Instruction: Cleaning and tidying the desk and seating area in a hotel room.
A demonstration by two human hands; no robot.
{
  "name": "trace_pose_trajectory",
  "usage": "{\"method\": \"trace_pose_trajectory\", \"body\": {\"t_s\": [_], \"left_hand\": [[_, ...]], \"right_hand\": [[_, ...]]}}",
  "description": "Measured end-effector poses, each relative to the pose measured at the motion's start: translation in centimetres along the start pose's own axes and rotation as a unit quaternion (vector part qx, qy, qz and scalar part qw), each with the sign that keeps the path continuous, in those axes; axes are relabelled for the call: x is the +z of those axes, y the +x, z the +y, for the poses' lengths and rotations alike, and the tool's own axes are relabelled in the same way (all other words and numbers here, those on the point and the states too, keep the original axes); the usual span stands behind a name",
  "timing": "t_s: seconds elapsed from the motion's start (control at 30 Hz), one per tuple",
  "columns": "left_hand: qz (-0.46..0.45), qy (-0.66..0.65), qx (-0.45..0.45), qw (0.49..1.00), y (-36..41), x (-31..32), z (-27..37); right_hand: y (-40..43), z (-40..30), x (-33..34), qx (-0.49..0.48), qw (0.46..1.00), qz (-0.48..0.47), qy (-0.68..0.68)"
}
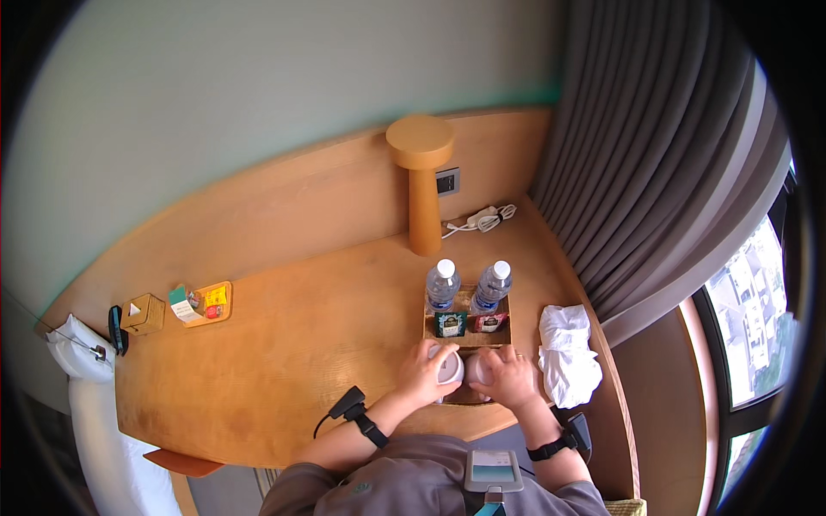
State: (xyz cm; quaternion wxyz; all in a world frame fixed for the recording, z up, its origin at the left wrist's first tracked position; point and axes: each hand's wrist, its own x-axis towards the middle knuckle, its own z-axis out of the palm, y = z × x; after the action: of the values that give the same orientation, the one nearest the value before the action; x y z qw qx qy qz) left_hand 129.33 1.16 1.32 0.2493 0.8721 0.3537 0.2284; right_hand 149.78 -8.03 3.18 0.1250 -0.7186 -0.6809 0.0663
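Note:
My left hand (pixel 426 371) grips a white cup (pixel 450 369) whose round base faces up toward me. Beside it my right hand (pixel 506 376) is curled around a second white cup (pixel 476 370). Both cups are at the near part of a wooden tray (pixel 511 322), and the fingers partly cover them. Two water bottles with white caps, a left one (pixel 443 285) and a right one (pixel 493 287), stand at the tray's far side. In front of them are a dark green tea packet (pixel 450 324) and a red tea packet (pixel 489 322).
A crumpled white cloth (pixel 569 355) lies right of the tray. Behind stand an orange lamp (pixel 423 193) and a coiled white cable (pixel 487 219). Leftward on the wooden desk (pixel 290 348) are a small tray (pixel 222 309) of packets and a tissue box (pixel 143 314). Grey curtains (pixel 632 161) hang at right.

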Motion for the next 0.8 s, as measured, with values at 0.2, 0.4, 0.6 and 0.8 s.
{"method": "trace_pose_trajectory", "body": {"t_s": [0.2, 0.4, 0.6, 0.8], "left_hand": [[0.076, -0.018, -0.037, 0.996, -1.9, 0.7, -1.2], [-0.206, -0.280, -0.317, 0.882, -6.1, 4.7, -6.0], [-0.167, -0.394, -0.366, 0.826, -4.2, 8.8, -6.5], [-0.124, -0.458, -0.320, 0.820, 4.9, 11.3, -2.4]], "right_hand": [[-0.6, 3.3, -0.5, 0.064, 0.994, 0.069, 0.055], [-4.5, 12.2, 2.0, 0.378, 0.923, -0.054, -0.049], [-10.4, 15.7, 1.0, 0.254, 0.939, 0.200, 0.116], [-20.6, 22.6, -16.6, 0.319, 0.821, 0.474, -0.014]]}}
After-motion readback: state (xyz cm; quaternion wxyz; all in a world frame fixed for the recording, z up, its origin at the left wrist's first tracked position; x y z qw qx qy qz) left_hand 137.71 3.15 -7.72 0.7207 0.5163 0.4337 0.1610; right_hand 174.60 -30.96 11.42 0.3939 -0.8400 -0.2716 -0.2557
